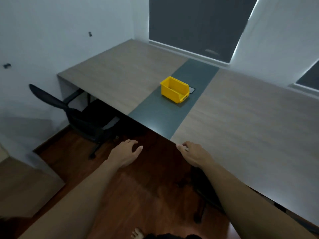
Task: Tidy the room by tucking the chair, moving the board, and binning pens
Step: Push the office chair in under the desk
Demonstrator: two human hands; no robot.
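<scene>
A yellow plastic bin (174, 89) stands on the dark grey strip of the long wooden desk (250, 121). A black office chair (81, 114) sits at the left, its seat partly under the desk and its back sticking out. My left hand (125, 155) hovers over the floor in front of the desk, fingers apart and holding nothing. My right hand (194, 153) hangs at the desk's front edge, fingers loosely curled and holding nothing. No pens or board are visible.
A small dark socket plate (192, 90) lies just behind the bin. Another chair base (201, 209) shows under the desk by my right arm. Dark wooden floor (146, 187) spreads below. A pale cabinet top (20, 187) is at the lower left. Windows with blinds line the far wall.
</scene>
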